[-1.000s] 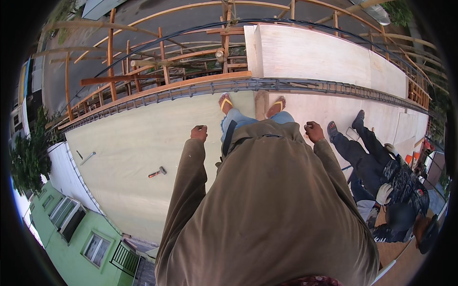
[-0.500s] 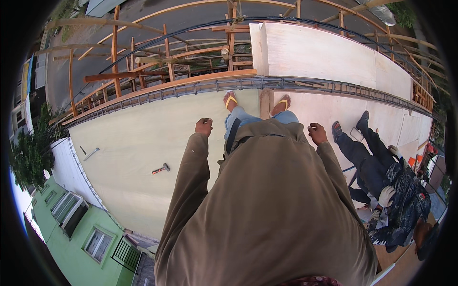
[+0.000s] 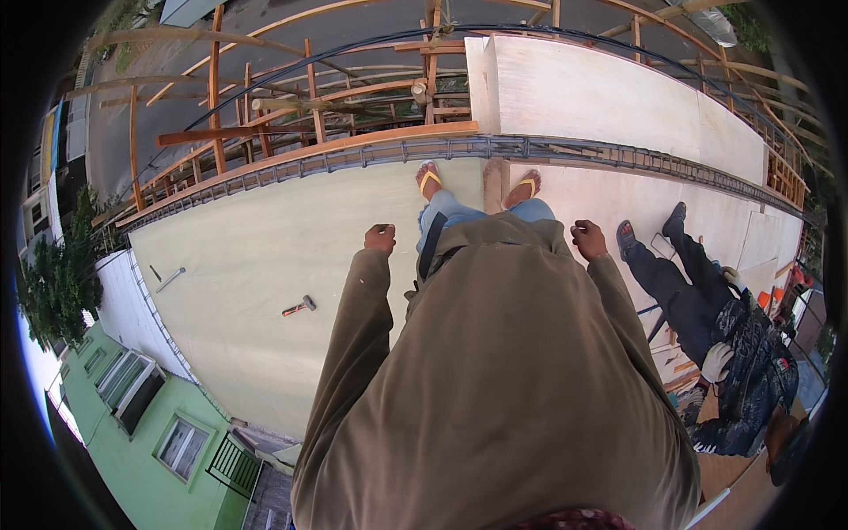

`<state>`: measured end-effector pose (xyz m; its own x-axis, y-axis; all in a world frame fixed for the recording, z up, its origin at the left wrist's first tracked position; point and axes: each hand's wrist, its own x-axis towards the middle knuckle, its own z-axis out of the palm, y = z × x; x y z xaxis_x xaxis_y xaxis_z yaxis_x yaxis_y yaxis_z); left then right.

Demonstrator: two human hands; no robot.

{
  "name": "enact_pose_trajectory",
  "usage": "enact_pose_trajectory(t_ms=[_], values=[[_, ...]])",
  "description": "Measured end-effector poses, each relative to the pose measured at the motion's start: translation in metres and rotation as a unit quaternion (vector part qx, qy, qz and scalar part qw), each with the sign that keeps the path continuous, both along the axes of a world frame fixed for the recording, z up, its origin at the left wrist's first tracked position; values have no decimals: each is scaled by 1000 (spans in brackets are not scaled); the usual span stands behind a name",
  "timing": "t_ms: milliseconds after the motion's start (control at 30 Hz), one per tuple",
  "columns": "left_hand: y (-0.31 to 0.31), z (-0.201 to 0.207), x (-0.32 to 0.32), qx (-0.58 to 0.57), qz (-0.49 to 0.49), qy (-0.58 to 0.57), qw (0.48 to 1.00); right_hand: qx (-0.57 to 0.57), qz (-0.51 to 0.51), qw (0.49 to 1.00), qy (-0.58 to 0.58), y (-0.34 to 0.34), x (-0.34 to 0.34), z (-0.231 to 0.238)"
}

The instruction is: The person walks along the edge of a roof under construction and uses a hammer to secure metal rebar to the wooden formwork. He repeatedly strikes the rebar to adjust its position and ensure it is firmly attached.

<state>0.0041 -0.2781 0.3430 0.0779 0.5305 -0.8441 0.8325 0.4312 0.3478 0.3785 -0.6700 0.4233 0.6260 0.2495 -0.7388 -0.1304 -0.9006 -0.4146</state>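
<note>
My left hand hangs beside my body with its fingers loosely curled in, and nothing shows in it. On the other side my right hand is held much the same way, also closed with nothing visible in it. Neither hand touches anything. Below my left hand is the pale yellowish sheet deck. A hammer with a dark head and an orange-and-black handle lies on it. Further left are a long grey metal tool and a short dark stick.
A steel rebar cage runs along the deck edge beyond my feet. Behind it stand timber framing and an upright plywood panel. At right, a co-worker in dark clothes and pale gloves stands on pinkish plywood.
The co-worker's bent posture and gloved hands have shifted slightly, uncovering wood pieces beside them. My hands keep their curled pose; the view has moved only slightly.
</note>
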Motion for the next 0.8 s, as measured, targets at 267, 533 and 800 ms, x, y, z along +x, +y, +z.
enact_pose_trajectory(t_ms=[267, 533, 800], values=[[2, 9, 5, -41, 36, -19, 998, -10, 0, 1000, -17, -8, -7, -15], [22, 23, 42, -35, 13, -57, 998, -1, -17, 999, -42, -24, -25, -21], [33, 30, 57, -26, -9, -72, 997, -27, -86, 996, 4, -29, -37, -15]])
